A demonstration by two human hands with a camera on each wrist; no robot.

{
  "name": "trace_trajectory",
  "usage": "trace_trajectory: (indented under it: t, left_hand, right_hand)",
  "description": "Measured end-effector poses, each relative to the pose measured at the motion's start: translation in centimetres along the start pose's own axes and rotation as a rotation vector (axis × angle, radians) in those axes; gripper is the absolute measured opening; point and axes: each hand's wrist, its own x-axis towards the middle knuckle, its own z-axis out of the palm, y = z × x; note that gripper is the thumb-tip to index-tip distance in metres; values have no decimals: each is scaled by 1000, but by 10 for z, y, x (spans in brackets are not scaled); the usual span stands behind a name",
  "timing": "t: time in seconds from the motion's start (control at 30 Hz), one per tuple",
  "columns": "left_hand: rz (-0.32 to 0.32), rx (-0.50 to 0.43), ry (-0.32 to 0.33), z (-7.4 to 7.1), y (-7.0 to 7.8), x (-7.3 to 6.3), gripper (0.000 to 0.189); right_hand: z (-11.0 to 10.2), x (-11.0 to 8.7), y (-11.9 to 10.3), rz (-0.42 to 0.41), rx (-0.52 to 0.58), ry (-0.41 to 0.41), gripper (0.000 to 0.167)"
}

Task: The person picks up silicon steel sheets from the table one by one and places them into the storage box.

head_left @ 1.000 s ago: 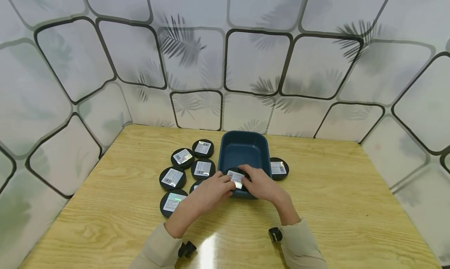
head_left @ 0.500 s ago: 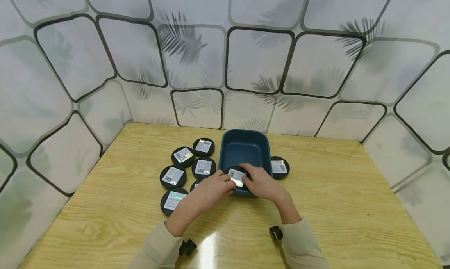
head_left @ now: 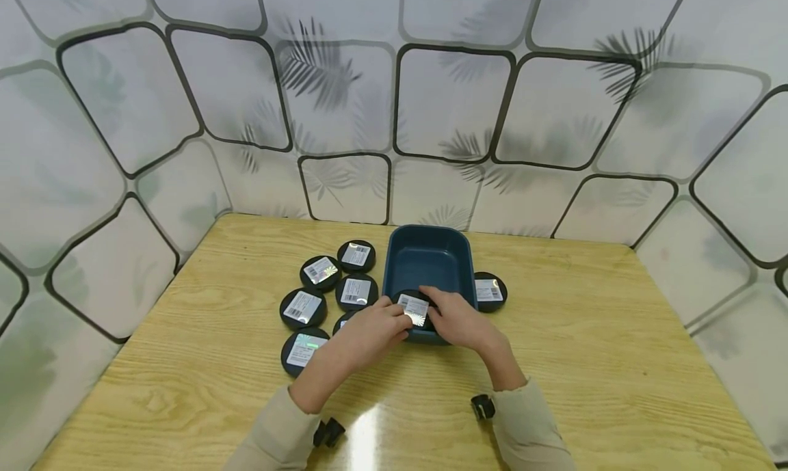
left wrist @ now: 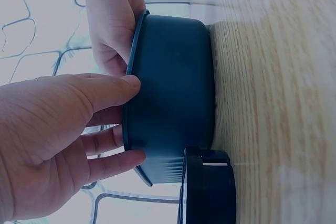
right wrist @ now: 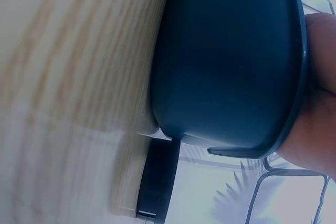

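A dark blue bin (head_left: pixel 429 260) stands on the table in the head view. At its near end is a round black container (head_left: pixel 414 308) with a white label facing up. My left hand (head_left: pixel 372 329) holds the container's left side with bent fingers, and my right hand (head_left: pixel 457 317) grips it from the right. In the left wrist view, the left thumb (left wrist: pixel 118 88) lies along the outside of the bin's rim, and the right hand (left wrist: pixel 113 24) reaches over the far part of that rim. The container is hidden behind the bin's wall in both wrist views.
Several more black containers (head_left: pixel 304 308) with white labels lie left of the bin, one (head_left: pixel 348 318) partly behind my left hand. Another container (head_left: pixel 489 291) sits close against the bin's right side. A patterned curtain (head_left: pixel 449 109) rises behind the wooden table (head_left: pixel 585 334).
Both hands stay at the container by the bin's near end, with barely any movement. The whole head view has shifted slightly upward.
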Motion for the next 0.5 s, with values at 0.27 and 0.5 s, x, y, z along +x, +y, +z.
trace_trajectory:
  t: [0.27, 0.5]
  left_hand:
    - [3, -3, 3, 0, 0, 0, 5]
    - [6, -12, 36, 1, -1, 0, 8]
  right_hand:
    - [-1, -1, -1, -3, -1, 12, 43]
    - [-3, -3, -4, -14, 33, 28, 43]
